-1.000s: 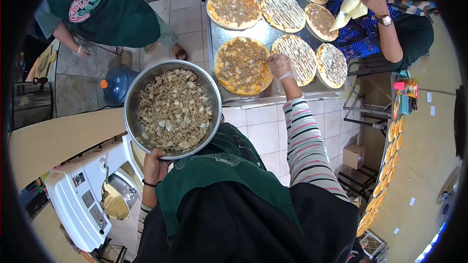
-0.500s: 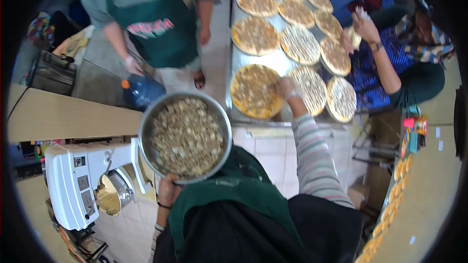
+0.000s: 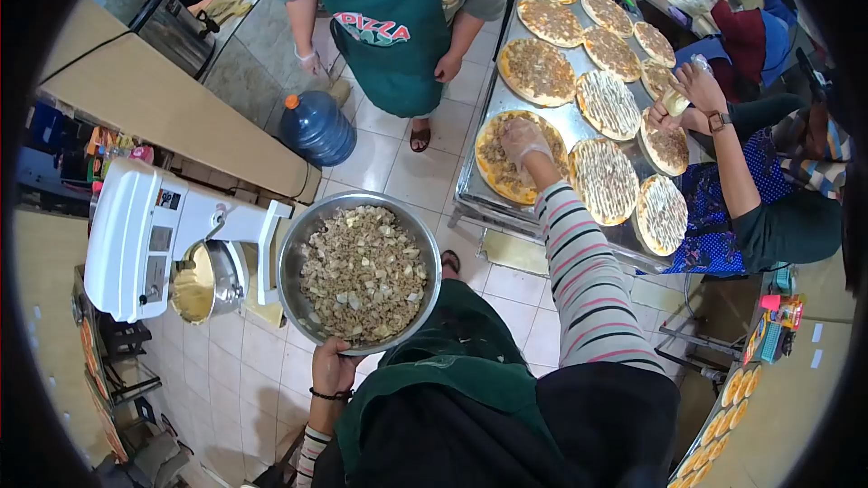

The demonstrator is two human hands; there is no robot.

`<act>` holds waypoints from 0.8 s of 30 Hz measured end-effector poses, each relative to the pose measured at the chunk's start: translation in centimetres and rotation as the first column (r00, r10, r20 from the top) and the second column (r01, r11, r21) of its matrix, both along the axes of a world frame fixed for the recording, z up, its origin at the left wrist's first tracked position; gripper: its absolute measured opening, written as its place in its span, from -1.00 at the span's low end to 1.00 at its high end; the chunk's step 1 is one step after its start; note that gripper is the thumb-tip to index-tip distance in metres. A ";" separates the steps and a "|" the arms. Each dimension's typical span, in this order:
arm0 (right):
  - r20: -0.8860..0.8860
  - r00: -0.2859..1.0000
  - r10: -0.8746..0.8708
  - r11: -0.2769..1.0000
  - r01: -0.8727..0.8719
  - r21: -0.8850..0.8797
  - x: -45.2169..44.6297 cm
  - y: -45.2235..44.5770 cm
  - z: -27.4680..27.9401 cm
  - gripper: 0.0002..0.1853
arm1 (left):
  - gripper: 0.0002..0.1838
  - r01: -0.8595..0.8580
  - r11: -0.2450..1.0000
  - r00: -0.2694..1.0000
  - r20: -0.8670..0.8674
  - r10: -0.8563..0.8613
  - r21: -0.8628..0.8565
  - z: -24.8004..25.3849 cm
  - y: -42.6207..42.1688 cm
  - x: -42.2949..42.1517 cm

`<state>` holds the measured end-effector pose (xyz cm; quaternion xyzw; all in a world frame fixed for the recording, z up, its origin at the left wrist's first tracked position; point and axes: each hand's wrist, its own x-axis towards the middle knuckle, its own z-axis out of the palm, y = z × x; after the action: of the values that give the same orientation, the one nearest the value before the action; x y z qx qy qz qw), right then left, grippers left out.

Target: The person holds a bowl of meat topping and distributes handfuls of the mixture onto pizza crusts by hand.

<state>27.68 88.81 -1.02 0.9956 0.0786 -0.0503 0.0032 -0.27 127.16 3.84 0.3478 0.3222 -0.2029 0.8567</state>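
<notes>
My left hand (image 3: 333,370) grips the near rim of a large steel bowl (image 3: 291,307), its fingers under the edge. Crumbled, light brown topping with pale chunks (image 3: 362,276) fills much of the bowl. Over on the metal table, my right hand (image 3: 528,139), in a clear plastic glove, rests on a round pizza (image 3: 503,172). Its fingers lie spread on the brown topping, and the hand covers part of it. Beside that pizza is another with white sauce stripes (image 3: 603,183).
Several topped pizzas cover the metal table (image 3: 463,183). A co-worker in a green apron (image 3: 384,59) stands ahead, near a blue water jug (image 3: 318,131). At right another person's hands (image 3: 692,99) hold a piping bag (image 3: 674,101). A white stand mixer (image 3: 145,239) stands left.
The view has shifted, with more floor showing. My right hand has moved from the pizza's right edge onto its topping. My left hand still holds the bowl.
</notes>
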 end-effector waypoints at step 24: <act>0.060 0.961 0.268 0.914 -0.274 0.300 -3.9 -1.0 -2.9 -0.80 | -0.53 -0.370 0.925 0.927 -0.031 0.373 0.090 1.6 -10.7 -6.0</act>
<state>23.82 87.85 -3.90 0.9639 0.2226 -0.0281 -0.1431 -6.30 116.47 5.45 0.3108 0.4109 -0.0317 0.8565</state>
